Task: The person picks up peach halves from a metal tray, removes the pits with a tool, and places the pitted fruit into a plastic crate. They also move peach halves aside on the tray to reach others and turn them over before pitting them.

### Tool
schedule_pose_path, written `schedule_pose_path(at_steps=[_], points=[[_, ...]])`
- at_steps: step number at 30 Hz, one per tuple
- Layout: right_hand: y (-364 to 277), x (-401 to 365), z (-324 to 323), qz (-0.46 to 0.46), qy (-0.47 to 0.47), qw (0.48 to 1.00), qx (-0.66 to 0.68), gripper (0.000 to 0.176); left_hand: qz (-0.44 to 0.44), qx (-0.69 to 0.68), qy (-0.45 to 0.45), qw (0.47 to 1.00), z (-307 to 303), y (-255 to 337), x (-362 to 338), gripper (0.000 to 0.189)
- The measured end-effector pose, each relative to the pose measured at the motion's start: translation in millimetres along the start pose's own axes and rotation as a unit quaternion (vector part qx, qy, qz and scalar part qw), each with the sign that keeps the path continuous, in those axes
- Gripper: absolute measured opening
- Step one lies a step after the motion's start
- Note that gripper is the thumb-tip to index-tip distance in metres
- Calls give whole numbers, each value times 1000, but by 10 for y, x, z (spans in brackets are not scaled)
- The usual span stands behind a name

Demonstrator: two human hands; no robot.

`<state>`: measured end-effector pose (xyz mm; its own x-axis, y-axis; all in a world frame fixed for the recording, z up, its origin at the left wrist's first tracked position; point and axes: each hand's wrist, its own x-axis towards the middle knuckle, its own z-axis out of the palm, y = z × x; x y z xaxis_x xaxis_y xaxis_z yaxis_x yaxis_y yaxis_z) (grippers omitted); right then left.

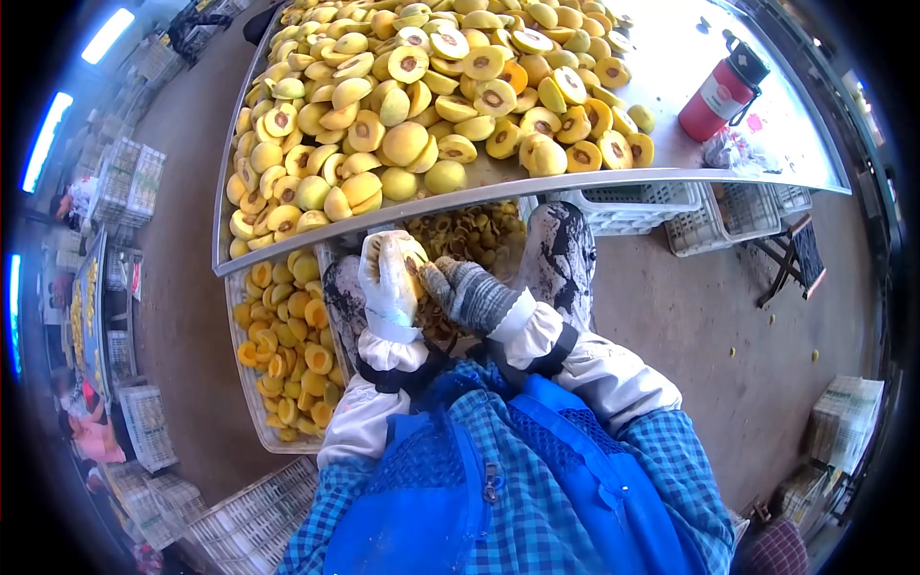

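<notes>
In front of my lap, my left hand (388, 278), in a white glove, is closed around a cut yellow peach half (414, 261). My right hand (471, 292), in a grey knitted glove, meets it from the right with its fingers curled at the fruit. Whatever those fingers hold is hidden. Just beyond both hands, a metal-edged table (537, 188) carries a large heap of peach halves (407, 63), many with the pit showing. Between my knees, below the hands, lie brownish pits and scraps (470, 235).
A crate (251, 407) of hollowed peach halves stands at my left. A red bottle (721, 94) and a crumpled plastic bag (733, 151) sit on the table's right side. White crates (724, 218) and a folding stool (797, 259) are on the right. Other people (91, 422) sit far left.
</notes>
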<state>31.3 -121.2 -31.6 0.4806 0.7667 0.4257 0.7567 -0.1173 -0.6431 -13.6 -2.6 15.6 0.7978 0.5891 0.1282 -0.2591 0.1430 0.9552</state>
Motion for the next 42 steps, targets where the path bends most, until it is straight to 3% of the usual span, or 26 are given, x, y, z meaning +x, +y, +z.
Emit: schedule_pose_path(at_steps=[3,6,9,13,16,19,21,24,27,31,32,34,35,36,38,40,42], points=[[-138,45,-181,84,-40,992,85,32,-42,9,-11,999,-16,30,27,20],[-130,38,-222,104,-61,985,126,30,-49,0,-27,998,-29,15,60,19],[-33,12,-67,-50,32,997,58,29,6,64,-25,998,86,156,29,18],[-137,77,-184,43,-40,988,141,33,97,237,21,966,184,254,-2,17],[-129,83,-183,34,-32,985,165,34,28,160,-12,987,108,243,47,17],[-153,165,-242,148,-105,955,237,35,-30,70,-53,996,77,298,106,16],[-180,147,-270,139,-92,962,217,37,-68,25,-63,995,67,318,132,15],[-332,140,-344,160,-20,958,236,30,-44,42,-62,996,63,247,133,15],[-204,95,-191,56,57,981,175,39,140,329,-15,934,145,284,68,14],[-164,131,-153,57,32,964,259,33,213,391,-4,895,172,268,54,13],[-170,146,-170,55,17,969,242,32,146,332,-14,932,151,283,65,14],[-281,201,-301,206,-50,909,359,30,7,206,-36,978,141,346,86,14],[-281,207,-310,191,-44,914,356,29,12,79,-56,995,121,269,124,14],[-282,214,-321,176,-37,918,353,28,-5,74,-67,995,109,290,147,14],[-188,162,-236,-37,56,974,215,27,-42,65,-88,993,93,365,163,14],[-180,127,-224,116,-38,933,339,26,-47,74,-96,992,84,372,174,15],[-197,125,-230,127,-48,934,330,26,-43,92,-94,990,66,331,144,19]])
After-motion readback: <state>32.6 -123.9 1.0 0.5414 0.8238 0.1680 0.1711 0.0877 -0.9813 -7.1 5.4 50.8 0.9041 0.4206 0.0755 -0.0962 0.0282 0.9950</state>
